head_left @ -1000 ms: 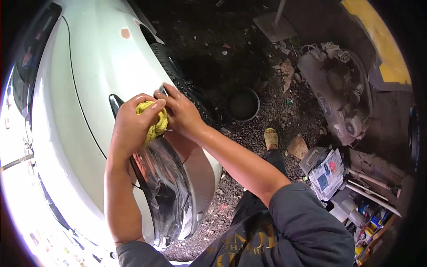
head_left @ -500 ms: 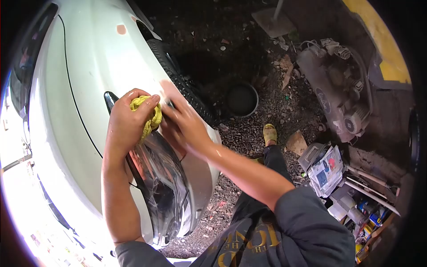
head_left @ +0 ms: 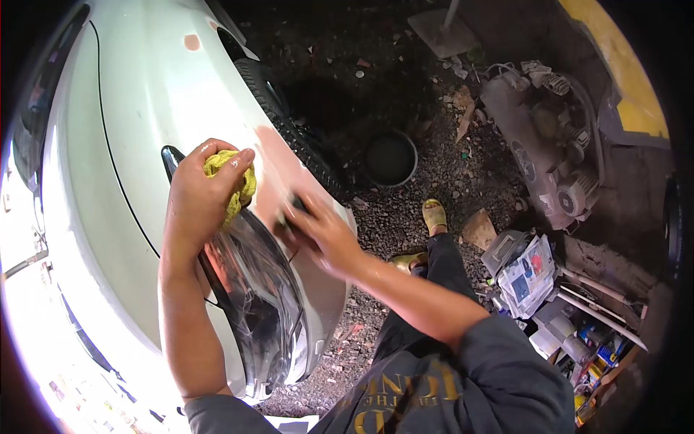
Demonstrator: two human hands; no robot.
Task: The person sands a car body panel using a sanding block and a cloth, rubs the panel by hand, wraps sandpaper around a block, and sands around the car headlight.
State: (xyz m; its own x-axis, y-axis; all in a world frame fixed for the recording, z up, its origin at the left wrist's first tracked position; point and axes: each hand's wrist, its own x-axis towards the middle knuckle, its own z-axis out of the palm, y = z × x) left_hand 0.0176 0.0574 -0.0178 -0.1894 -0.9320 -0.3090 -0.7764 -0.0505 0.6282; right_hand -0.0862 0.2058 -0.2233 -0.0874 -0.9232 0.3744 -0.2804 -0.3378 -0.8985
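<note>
My left hand [head_left: 206, 192] is closed around a crumpled yellow cloth [head_left: 242, 188], just above the headlight [head_left: 264, 311] of a white car [head_left: 137, 137]. My right hand [head_left: 322, 235] lies on the fender beside the headlight, smeared by motion. Under its fingers shows part of a small dark pad [head_left: 297, 202], too blurred to tell its exact kind. Around that hand the fender carries a pinkish-brown patch [head_left: 271, 163] that looks wet. A smaller patch [head_left: 191, 43] of similar colour sits farther up the panel.
Beside the car's tyre [head_left: 289, 123], a dark bucket [head_left: 390, 158] stands on gravel. A dusty air compressor [head_left: 542, 145] lies to the right. Near my feet are a flat stone [head_left: 479, 230], a toolbox [head_left: 504, 252], newspapers [head_left: 528, 278] and a crate of mixed items [head_left: 596, 354].
My right hand has slid down and away from my left hand along the fender, baring more of the pinkish patch. My left hand keeps the cloth in nearly the same place.
</note>
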